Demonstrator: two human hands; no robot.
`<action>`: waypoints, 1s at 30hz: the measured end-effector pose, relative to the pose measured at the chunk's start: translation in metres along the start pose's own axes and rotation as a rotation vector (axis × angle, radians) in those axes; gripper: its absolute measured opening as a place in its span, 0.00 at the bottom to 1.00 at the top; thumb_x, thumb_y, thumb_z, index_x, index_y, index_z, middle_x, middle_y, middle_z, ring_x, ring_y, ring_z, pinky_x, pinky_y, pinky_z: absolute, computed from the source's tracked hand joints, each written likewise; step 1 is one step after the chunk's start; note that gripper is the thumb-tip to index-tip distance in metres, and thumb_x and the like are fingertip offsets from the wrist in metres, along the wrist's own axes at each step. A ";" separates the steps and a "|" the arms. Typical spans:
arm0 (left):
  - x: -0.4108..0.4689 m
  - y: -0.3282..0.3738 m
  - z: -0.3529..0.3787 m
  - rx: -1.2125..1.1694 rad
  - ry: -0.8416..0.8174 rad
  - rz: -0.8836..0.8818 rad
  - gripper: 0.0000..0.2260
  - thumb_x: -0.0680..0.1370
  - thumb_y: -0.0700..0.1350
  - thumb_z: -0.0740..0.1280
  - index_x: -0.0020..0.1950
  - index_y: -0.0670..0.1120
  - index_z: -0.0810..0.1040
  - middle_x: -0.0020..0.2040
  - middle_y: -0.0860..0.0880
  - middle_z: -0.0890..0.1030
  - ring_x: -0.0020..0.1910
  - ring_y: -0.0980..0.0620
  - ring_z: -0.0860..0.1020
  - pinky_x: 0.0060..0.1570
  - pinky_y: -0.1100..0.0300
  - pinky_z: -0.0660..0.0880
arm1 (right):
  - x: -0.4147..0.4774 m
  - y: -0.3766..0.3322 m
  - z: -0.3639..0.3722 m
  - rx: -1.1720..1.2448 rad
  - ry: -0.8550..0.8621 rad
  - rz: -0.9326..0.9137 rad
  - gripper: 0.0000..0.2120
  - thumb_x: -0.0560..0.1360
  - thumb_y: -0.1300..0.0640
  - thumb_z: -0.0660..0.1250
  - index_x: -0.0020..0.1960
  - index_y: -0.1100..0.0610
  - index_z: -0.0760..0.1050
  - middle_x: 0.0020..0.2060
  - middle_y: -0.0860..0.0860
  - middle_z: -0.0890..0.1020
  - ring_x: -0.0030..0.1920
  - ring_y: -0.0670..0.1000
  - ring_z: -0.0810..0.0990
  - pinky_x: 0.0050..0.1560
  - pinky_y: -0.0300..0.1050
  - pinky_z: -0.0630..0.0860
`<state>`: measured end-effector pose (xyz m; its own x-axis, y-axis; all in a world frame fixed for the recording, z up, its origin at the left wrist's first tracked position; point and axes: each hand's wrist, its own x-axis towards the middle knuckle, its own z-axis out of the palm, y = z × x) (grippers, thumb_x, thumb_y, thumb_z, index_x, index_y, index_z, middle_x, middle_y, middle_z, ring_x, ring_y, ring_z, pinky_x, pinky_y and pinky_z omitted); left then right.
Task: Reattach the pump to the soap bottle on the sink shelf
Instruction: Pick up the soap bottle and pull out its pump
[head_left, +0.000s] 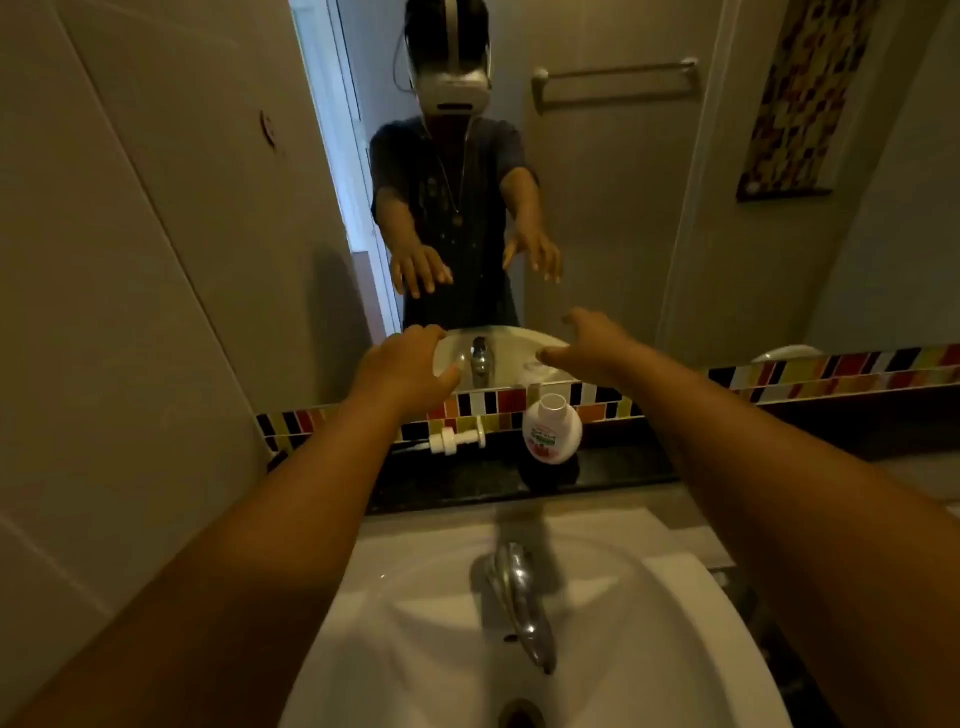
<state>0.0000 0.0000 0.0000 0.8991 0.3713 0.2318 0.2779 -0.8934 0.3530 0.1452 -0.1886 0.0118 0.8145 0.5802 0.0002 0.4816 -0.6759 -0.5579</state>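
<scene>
Both my hands are out over the shelf (623, 470), empty, fingers loosely spread. My left hand (402, 366) hangs above the pump (457, 441), which lies on its side against the tile strip; my right hand (597, 345) is above the bottle (551, 428), which stands upright with its neck open (nothing screwed on yet). The two sit near each other but apart. I judge this split suits the job: left grip takes the pump, right steadies the bottle so it won't tip toward the sink (649, 649).
</scene>
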 end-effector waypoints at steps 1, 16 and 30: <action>0.001 -0.002 0.007 -0.019 -0.011 -0.024 0.25 0.75 0.54 0.67 0.71 0.50 0.67 0.65 0.45 0.75 0.59 0.44 0.76 0.57 0.45 0.76 | 0.003 0.005 0.004 0.022 -0.007 0.014 0.35 0.70 0.45 0.69 0.72 0.56 0.61 0.70 0.59 0.67 0.66 0.61 0.70 0.64 0.58 0.72; 0.025 -0.037 0.106 0.063 -0.191 -0.178 0.19 0.73 0.53 0.69 0.63 0.51 0.72 0.57 0.49 0.78 0.53 0.47 0.77 0.51 0.48 0.77 | 0.047 0.087 0.107 0.204 -0.059 0.107 0.35 0.62 0.49 0.77 0.65 0.54 0.67 0.61 0.56 0.76 0.61 0.58 0.76 0.56 0.55 0.77; 0.028 -0.067 0.148 0.117 -0.214 -0.216 0.17 0.73 0.49 0.72 0.60 0.48 0.75 0.55 0.45 0.80 0.53 0.45 0.78 0.52 0.49 0.76 | 0.049 0.111 0.138 0.356 0.012 0.040 0.30 0.66 0.51 0.75 0.65 0.51 0.68 0.62 0.52 0.77 0.62 0.55 0.76 0.59 0.55 0.75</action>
<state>0.0566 0.0324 -0.1515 0.8624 0.5049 -0.0376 0.4958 -0.8273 0.2643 0.1937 -0.1724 -0.1646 0.8350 0.5499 -0.0187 0.3083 -0.4958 -0.8119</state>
